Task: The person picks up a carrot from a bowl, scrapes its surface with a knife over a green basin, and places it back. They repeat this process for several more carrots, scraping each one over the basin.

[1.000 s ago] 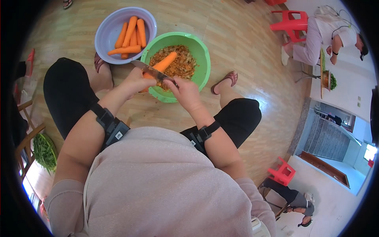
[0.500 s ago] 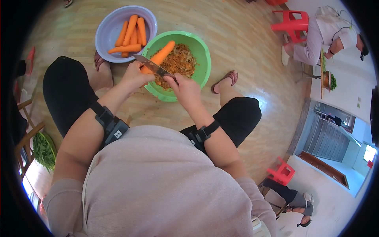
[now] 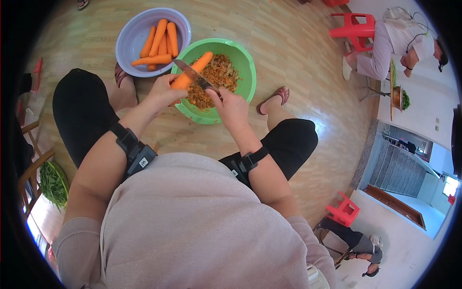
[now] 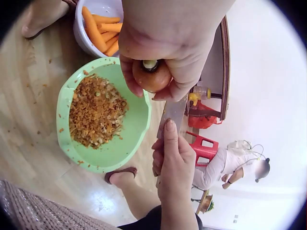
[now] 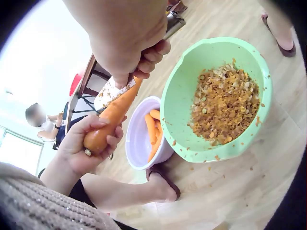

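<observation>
My left hand (image 3: 165,91) grips a carrot (image 3: 201,61) by its thick end, the tip pointing over the green basin (image 3: 249,72). In the right wrist view the fingers wrap round the carrot (image 5: 115,112). My right hand (image 3: 232,110) holds a knife (image 3: 195,75) by its handle, thumb against the blade's base; the blade lies across the carrot. Bits of peel cling to the blade (image 5: 109,95). Peelings (image 4: 93,112) fill the bottom of the green basin, beneath both hands.
A lilac basin (image 3: 126,60) with several peeled carrots (image 3: 159,36) touches the green one at the upper left. My feet stand on either side. Red stools (image 3: 357,30), a seated person (image 3: 409,43) and another person (image 3: 368,250) are at the right. Greens (image 3: 53,185) lie in a basket at left.
The knife and my right hand have shifted slightly up and right along the carrot. Since the earliest frame, the carrot's tip has risen and shifted left. My left hand keeps its grip.
</observation>
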`<state>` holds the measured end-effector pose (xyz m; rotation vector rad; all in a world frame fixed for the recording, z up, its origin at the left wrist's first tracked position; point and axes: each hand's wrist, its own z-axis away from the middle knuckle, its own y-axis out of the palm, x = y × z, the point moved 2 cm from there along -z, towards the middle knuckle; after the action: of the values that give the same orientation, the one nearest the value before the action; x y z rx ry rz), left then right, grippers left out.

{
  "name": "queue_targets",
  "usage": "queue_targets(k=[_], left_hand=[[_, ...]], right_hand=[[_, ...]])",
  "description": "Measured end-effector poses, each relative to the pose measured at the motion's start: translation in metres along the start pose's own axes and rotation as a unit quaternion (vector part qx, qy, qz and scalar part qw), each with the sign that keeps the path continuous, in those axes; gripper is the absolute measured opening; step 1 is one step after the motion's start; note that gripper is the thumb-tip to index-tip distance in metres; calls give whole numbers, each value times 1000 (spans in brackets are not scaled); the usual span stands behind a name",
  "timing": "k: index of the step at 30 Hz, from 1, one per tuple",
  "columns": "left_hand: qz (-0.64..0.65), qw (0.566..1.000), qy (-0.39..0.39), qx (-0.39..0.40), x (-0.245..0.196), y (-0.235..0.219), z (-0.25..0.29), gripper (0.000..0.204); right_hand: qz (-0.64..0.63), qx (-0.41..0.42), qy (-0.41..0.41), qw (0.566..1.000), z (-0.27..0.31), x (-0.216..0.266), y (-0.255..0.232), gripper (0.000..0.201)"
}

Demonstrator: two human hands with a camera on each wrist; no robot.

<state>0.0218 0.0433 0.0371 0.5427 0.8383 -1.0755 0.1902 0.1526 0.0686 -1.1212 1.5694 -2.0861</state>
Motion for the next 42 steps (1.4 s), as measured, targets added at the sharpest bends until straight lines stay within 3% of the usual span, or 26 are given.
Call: queue_targets(k=[4, 7, 9, 13, 16, 18, 22, 24, 27, 30, 34, 36, 42], left_hand=[[26, 1000, -10, 10, 4, 0, -2, 53], [14, 1000, -12, 14, 6, 1, -1, 54], [3, 998, -27, 49, 5, 1, -1, 54], [12, 998, -30, 55, -1, 4, 2, 56], [29, 999, -11, 12, 2, 5, 2, 53], [60, 997, -21, 47, 3, 6, -1, 48], [70, 995, -43, 56, 1, 7, 1, 48], [78, 990, -15, 115, 0, 9, 4, 45], [74, 990, -27, 118, -6, 11, 8, 46], [72, 992, -17, 104, -4, 12, 8, 46], [109, 990, 2, 91, -7, 12, 9, 46], [70, 993, 11, 95, -6, 11, 8, 45], [88, 995, 16, 53, -3, 7, 3, 48]], right_hand=[[-50, -4, -35, 998, 3, 2, 7, 40], [-32, -38, -11, 999, 0, -11, 11, 40], [54, -32, 66, 996, -5, -26, 8, 39], [45, -47, 80, 995, -5, -28, 6, 38], [-50, -30, 45, 997, 3, -16, 8, 38], [-132, 8, -3, 991, 7, -8, 13, 37], [-169, 8, -22, 985, 7, -5, 16, 36], [-101, -22, 43, 994, -1, -21, 20, 35], [-9, -49, 79, 996, -5, -36, 10, 35], [3, -69, 83, 994, -7, -34, 3, 36], [-63, -40, 30, 997, 3, -6, -4, 37], [-105, -30, -38, 993, 10, 6, 0, 36], [-41, -49, -48, 997, 3, -1, 4, 37]])
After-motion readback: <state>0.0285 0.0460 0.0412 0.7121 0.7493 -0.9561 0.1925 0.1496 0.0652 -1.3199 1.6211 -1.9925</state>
